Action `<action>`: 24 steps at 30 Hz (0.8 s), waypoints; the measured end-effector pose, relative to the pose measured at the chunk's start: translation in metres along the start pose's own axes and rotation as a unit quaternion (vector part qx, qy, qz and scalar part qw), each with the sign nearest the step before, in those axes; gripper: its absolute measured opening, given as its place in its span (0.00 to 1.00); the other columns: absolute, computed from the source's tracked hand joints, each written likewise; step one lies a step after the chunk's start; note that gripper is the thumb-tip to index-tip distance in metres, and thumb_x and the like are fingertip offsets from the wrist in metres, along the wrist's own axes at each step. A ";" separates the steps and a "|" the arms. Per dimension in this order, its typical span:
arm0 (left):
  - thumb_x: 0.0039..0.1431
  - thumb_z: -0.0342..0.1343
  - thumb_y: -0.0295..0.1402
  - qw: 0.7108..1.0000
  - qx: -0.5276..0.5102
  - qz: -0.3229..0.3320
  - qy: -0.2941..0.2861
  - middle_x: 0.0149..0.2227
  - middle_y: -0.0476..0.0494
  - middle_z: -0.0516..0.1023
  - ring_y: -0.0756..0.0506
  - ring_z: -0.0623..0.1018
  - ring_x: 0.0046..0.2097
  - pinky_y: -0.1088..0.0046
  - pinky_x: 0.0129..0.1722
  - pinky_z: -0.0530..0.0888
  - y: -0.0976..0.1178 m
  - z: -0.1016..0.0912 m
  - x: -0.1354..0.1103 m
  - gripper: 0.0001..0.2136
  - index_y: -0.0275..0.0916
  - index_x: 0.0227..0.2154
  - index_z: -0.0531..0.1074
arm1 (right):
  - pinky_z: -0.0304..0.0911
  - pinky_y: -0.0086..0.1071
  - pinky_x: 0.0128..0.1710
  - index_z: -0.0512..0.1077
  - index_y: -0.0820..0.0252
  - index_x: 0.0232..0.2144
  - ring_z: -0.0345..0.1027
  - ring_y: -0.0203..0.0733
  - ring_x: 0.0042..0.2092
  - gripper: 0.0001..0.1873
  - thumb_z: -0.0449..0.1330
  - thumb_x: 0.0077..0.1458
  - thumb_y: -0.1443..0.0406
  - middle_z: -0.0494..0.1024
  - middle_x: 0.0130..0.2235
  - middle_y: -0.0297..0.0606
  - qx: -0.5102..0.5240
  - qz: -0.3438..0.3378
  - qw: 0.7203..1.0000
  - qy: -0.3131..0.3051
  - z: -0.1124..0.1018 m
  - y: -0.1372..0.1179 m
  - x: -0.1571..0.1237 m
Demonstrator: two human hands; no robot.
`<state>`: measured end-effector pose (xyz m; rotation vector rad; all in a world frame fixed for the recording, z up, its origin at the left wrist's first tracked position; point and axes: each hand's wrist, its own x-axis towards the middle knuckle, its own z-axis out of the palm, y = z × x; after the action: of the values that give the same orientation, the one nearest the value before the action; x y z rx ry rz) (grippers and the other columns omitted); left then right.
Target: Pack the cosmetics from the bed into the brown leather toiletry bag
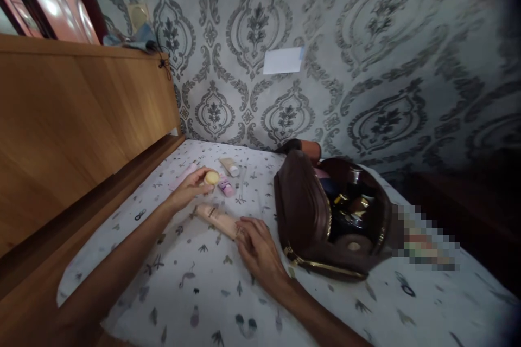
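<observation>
In the head view my left hand (193, 187) pinches a small round jar (212, 178) with a pale yellow top. My right hand (258, 252) has its fingers curled on the near end of a beige squeeze tube (217, 220), which lies slantwise on the patterned sheet. Just beyond the jar are a pink bottle (227, 187) and a beige tube with a white cap (230, 166). A longer pink item (184, 174) lies partly behind my left hand. To the right of my hands stands a brown makeup bag (299, 203), unzipped, with several cosmetics inside.
A brown cylindrical item (310, 150) lies behind the bag. The patterned wall (256, 27) bounds the far side, and a wooden cabinet (81, 103) the left. On the sheet sits a small black ring (140, 215). A blurred-out patch (427, 244) hides something at the right.
</observation>
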<state>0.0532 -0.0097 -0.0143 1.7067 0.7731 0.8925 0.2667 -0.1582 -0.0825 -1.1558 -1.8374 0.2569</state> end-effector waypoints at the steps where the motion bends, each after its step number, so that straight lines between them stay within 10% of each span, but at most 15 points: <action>1: 0.49 0.64 0.44 1.000 -0.009 -0.004 -0.007 0.42 0.44 0.74 0.46 0.74 0.40 0.73 0.33 0.71 0.002 0.007 -0.002 0.24 0.38 0.47 0.69 | 0.67 0.43 0.49 0.69 0.58 0.48 0.68 0.48 0.50 0.13 0.54 0.60 0.70 0.74 0.47 0.45 0.009 0.003 1.000 0.005 -0.001 -0.002 0.000; 9: 0.55 0.62 0.43 0.991 -0.048 0.004 -0.128 0.52 0.40 0.74 0.39 0.73 0.55 0.62 0.55 0.68 0.005 0.050 -0.019 0.23 0.41 0.51 0.66 | 0.68 0.39 0.50 0.65 0.59 0.56 0.71 0.45 0.50 0.18 0.53 0.65 0.64 0.76 0.48 0.45 0.075 0.055 0.993 0.068 -0.006 -0.005 -0.002; 24: 0.65 0.51 0.43 0.978 0.134 0.033 -0.154 0.42 0.47 0.75 0.45 0.75 0.44 0.71 0.43 0.72 0.025 0.072 -0.043 0.17 0.41 0.52 0.64 | 0.69 0.33 0.42 0.64 0.58 0.59 0.73 0.41 0.42 0.24 0.56 0.64 0.56 0.78 0.47 0.42 0.237 0.113 0.964 0.044 -0.005 -0.008 -0.005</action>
<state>0.0942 -0.0875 -0.0142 2.0576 0.6500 0.5630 0.2669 -0.1682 -0.0781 -1.0129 -1.4555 0.7222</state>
